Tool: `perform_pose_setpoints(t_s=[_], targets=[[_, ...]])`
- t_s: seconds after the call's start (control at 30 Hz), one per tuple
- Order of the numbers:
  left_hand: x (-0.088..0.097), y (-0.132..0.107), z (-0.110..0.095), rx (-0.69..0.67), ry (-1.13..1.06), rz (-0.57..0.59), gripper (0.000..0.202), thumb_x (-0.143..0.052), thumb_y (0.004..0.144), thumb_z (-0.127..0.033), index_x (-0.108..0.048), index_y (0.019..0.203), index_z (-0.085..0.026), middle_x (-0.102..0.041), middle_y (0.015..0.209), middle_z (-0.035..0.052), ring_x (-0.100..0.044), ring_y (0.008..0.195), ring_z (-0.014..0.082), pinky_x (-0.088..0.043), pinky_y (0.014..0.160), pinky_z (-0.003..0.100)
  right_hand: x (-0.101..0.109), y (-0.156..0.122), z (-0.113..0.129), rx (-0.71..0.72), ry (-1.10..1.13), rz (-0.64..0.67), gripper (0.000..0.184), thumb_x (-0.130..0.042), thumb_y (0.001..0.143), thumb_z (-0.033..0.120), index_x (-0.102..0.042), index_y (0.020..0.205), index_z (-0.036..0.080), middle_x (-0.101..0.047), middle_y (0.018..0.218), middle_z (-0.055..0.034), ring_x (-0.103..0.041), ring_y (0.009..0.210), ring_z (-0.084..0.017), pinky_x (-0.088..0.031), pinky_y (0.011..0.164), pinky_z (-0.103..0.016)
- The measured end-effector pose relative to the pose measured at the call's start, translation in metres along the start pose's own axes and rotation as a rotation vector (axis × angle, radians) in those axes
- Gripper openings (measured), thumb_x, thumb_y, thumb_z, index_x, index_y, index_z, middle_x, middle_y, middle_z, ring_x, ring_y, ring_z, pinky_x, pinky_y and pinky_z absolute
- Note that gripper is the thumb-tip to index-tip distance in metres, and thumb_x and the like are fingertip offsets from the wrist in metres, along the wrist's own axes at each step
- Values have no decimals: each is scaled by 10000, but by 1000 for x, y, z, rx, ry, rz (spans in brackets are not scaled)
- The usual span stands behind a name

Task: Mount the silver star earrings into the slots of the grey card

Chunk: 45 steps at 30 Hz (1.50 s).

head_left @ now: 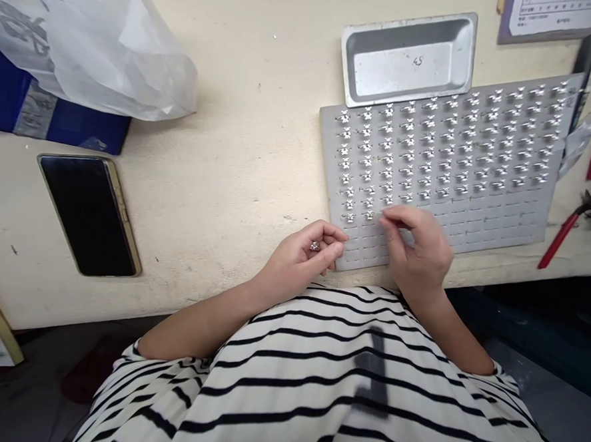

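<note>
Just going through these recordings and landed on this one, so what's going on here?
Someone is working at a grey board set with rows of what look like silver rings. The right hand is over it, thumb and forefinger close together; whether they grip anything is unclear. The left hand is at the near left corner, a ring among its fingers, held or worn, I cannot tell. A metal tray sits at the far edge.

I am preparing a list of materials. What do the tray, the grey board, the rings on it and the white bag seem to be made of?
Tray: apparently metal, satin silver, with soft reflections inside.
Grey board: perhaps foam; matte surface with slits.
Rings: apparently silver-coloured metal, with bright glints; exact metal unclear.
White bag: probably thin plastic, creased, with a soft shine.
</note>
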State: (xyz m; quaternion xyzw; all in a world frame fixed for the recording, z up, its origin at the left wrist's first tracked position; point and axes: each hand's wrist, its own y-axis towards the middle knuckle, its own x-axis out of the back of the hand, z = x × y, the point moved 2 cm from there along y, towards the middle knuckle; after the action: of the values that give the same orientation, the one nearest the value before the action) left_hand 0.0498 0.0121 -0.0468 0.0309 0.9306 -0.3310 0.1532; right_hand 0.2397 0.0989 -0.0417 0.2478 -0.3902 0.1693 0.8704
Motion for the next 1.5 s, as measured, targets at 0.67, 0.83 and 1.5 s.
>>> perform_pose_setpoints(t_s=[0.67, 0.83, 1.5], targets=[[3, 1, 1, -77, 91, -83, 365, -609, 1019, -407, -667, 1339, -242, -504, 790, -20, -481, 722, 159, -425, 720, 299, -6, 18, 0, -68, -192, 45, 258, -590, 1006, 214, -771, 1176, 286, -663, 978, -60, -601, 885, -224, -486, 877, -459], [4, 1, 2, -82, 60, -76, 317, -618, 1022, -380, -663, 1298, -230, -499, 795, -24, -461, 711, 139, -411, 711, 282, -9, 19, 0, -39, -187, 40, 255, -597, 1004, 201, -773, 1170, 280, -668, 964, -52, -603, 880, -216, -488, 848, -435], [-6, -6, 1, -2, -359, 312, 514, -591, 1023, -557, -576, 1478, -318, -649, 1501, 82, -631, 1380, 252, -518, 1173, 435, 12, -16, 34, 336, 106, 144, 156, -652, 981, 141, -671, 1127, 193, -803, 976, -33, -696, 845, -149, -568, 758, -296]])
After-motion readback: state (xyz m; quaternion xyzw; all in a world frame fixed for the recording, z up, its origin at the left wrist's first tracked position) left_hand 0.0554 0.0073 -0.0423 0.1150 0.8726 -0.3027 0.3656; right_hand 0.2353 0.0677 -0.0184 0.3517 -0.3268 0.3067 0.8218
